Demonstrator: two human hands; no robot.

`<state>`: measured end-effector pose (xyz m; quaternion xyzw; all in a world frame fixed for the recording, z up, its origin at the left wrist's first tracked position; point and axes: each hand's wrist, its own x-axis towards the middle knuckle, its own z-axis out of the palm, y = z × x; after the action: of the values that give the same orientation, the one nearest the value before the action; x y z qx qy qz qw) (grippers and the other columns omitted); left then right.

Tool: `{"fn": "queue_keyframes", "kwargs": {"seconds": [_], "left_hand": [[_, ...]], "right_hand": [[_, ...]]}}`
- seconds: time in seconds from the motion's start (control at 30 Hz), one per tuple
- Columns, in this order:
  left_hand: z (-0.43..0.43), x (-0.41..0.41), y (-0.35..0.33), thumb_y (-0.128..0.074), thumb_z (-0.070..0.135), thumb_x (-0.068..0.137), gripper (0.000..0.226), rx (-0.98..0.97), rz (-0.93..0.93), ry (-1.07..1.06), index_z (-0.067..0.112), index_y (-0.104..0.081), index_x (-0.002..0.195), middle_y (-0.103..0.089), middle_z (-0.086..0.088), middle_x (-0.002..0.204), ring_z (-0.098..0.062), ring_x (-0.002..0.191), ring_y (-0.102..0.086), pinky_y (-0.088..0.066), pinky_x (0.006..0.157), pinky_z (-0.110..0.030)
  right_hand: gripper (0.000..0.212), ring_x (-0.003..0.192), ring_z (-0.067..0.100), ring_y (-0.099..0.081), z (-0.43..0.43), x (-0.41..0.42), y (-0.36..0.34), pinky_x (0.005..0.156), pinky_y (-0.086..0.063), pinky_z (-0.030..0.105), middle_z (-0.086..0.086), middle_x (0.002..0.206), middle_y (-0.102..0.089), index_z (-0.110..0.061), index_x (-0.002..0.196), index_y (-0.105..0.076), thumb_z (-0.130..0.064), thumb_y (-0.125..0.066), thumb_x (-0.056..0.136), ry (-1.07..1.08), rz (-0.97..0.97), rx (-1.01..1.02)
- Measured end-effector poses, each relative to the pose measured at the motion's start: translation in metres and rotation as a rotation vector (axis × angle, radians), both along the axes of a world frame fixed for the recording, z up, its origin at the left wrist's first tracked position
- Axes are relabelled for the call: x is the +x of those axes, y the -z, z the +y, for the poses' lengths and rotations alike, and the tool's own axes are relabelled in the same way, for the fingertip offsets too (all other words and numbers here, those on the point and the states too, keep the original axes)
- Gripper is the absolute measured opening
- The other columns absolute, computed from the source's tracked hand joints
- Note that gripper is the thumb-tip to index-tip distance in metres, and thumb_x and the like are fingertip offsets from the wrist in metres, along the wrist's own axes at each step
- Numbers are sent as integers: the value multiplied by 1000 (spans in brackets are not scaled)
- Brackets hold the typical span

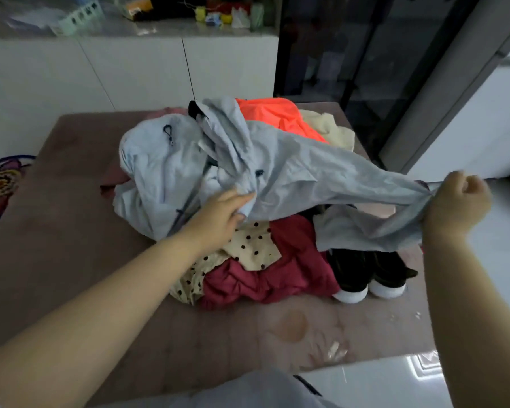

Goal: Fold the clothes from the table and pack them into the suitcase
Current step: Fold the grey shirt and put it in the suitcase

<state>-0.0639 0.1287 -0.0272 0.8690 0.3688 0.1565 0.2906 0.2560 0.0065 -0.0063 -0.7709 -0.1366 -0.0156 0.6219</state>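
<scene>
A light blue-grey jacket [301, 169] lies on top of a pile of clothes on the brown table [71, 260]. My right hand [457, 201] grips one end of the jacket, a sleeve or hem, and holds it stretched out to the right above the pile. My left hand [221, 213] pinches the jacket's fabric near its middle. Under the jacket lie a dark red garment [280, 272], a cream garment with black dots [248, 245], an orange garment [274, 116], a pale yellow garment [333, 128] and a black piece with white cuffs [365, 275]. No suitcase is in view.
White cabinets [130, 72] stand behind the table, with small items on their top. A dark glass door [351, 54] is at the back right. A colourful round object [0, 184] sits off the table's left edge. The glossy white floor [395, 384] lies to the right.
</scene>
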Motion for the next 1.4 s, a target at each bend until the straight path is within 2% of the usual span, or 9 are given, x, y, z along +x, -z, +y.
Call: {"fn": "queue_keyframes", "kwargs": {"seconds": [0.1,0.2,0.3,0.43,0.53,0.67,1.0,1.17,1.4], "left_hand": [[-41,21,11,-46,11,97,46,-115,47,236,19,-39,142,-42,1,140,-14,131,-33,-19,103,-15],[-64,40,32,-43,12,98,47,-142,138,347,24,-37,143,-40,5,142,-13,131,-29,-21,110,-24],[-60,44,38,-47,12,96,45,-51,169,320,25,-44,139,-50,2,134,-16,122,-38,-27,104,-28],[-39,19,39,-59,28,89,40,106,78,176,22,-56,128,-61,2,111,-15,111,-45,-24,107,-26],[-22,-8,31,-45,61,84,63,137,24,50,18,-52,129,-58,3,115,-10,113,-44,-9,111,-16],[22,-26,17,-48,51,89,61,222,16,-143,13,-43,136,-57,-6,117,-24,111,-48,-21,105,-25],[105,8,5,-67,45,81,94,324,451,-327,21,-8,150,-14,-3,157,-25,144,-12,-2,114,-48],[117,6,9,-59,51,84,87,297,819,-286,29,-6,149,-31,-6,148,-31,135,-29,-4,114,-49],[116,-19,17,-50,28,94,49,446,814,-242,28,-39,141,-32,-8,142,-29,134,-22,3,114,-48]], "right_hand": [[20,83,28,-56,14,-13,24,71,-36,28,11,87,-59,-10,92,-56,-25,-50,81,-209,96,-447],[51,118,35,-47,41,-47,32,99,-36,41,13,126,-52,-14,125,-48,-26,-62,78,-541,-157,-784],[60,126,30,-42,72,-92,31,109,-20,43,7,134,-51,-19,134,-45,-44,-62,81,-860,-470,-811],[84,126,32,-45,103,-129,39,107,-26,46,14,133,-51,-10,144,-20,-52,-60,84,-1024,-341,-851],[46,105,37,-56,116,-121,39,76,-39,37,20,109,-61,-4,120,-45,-34,-60,88,-1056,-288,-769],[19,74,25,-49,127,-83,18,60,-24,28,-1,65,-48,-15,74,-48,-20,-55,91,-943,-310,-634],[28,99,40,-56,127,36,-25,71,-37,34,24,111,-60,-2,112,-56,-18,-42,93,-399,-297,-686],[32,112,42,-50,120,36,-8,85,-40,41,24,124,-53,-4,122,-49,-15,-48,92,-472,-257,-951],[73,143,30,-6,108,-71,15,114,10,42,7,157,-13,-28,148,-23,-45,-57,86,-968,-870,-806]]}}
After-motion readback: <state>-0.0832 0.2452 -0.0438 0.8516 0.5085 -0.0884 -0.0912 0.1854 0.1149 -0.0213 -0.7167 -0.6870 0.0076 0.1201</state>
